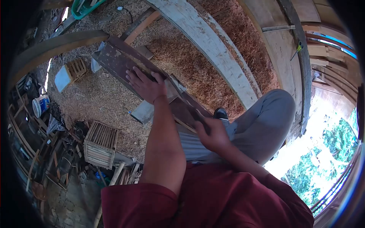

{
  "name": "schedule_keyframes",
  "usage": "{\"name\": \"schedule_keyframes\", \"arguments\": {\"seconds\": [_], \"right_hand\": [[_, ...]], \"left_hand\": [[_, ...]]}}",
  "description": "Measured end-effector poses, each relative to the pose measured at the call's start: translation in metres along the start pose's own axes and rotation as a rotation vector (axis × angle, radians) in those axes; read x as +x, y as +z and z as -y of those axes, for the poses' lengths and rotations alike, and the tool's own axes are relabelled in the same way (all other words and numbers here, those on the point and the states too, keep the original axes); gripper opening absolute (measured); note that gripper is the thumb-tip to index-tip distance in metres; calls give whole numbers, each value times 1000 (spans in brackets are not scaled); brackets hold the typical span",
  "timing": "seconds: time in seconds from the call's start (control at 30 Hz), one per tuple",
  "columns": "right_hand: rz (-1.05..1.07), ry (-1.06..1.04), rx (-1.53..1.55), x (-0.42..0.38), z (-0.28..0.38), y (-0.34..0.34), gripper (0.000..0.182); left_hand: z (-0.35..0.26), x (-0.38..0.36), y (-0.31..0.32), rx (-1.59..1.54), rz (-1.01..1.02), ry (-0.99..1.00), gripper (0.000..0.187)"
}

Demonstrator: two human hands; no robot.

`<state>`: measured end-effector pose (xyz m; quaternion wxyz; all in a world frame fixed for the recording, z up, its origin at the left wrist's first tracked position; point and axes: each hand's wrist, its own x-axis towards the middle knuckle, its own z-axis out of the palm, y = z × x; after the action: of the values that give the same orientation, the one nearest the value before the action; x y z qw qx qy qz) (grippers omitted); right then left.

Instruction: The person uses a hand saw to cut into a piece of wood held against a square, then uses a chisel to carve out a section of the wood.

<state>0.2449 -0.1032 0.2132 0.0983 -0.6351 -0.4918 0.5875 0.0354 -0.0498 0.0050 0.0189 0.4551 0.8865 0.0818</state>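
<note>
A long dark brown board (118,62) with worn, flaking paint lies slanted in front of me, running down toward my lap. My left hand (149,86) rests flat on top of it, fingers spread. At the board's near end my right hand (216,136) is closed, its fingers curled round something dark that I cannot make out. Between my hands a pale, bare patch of wood (176,84) shows along the board's edge. A grey block (143,112) sits beneath the board near my left wrist.
Shavings cover the floor (102,98). A long curved whitish plank (205,41) crosses ahead. A slatted wooden crate (100,144) stands at left, near piled scrap wood (57,159). A green basin (85,9) is at the far left. A yellow-handled tool (299,47) is at right.
</note>
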Motion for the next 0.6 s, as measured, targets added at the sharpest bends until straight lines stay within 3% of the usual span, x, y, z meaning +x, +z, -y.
{"name": "schedule_keyframes", "arguments": {"seconds": [0.03,0.13,0.23,0.33,0.53,0.6], "right_hand": [[74,101,-57,-9,1,-13,35],[-29,-20,-82,33,8,13,32],[-3,80,-206,56,2,27,32],[-61,-51,-29,1,0,2,28],[-12,118,-130,64,9,27,35],[-11,55,-134,39,10,15,38]], "left_hand": [[0,0,0,-2,-2,0,77],[0,6,1,-21,-17,7,77],[-1,3,-1,-33,-26,-2,76],[-2,2,1,-23,-18,-2,76],[3,-3,2,1,-25,-4,76],[2,2,5,-1,-33,-1,76]]}}
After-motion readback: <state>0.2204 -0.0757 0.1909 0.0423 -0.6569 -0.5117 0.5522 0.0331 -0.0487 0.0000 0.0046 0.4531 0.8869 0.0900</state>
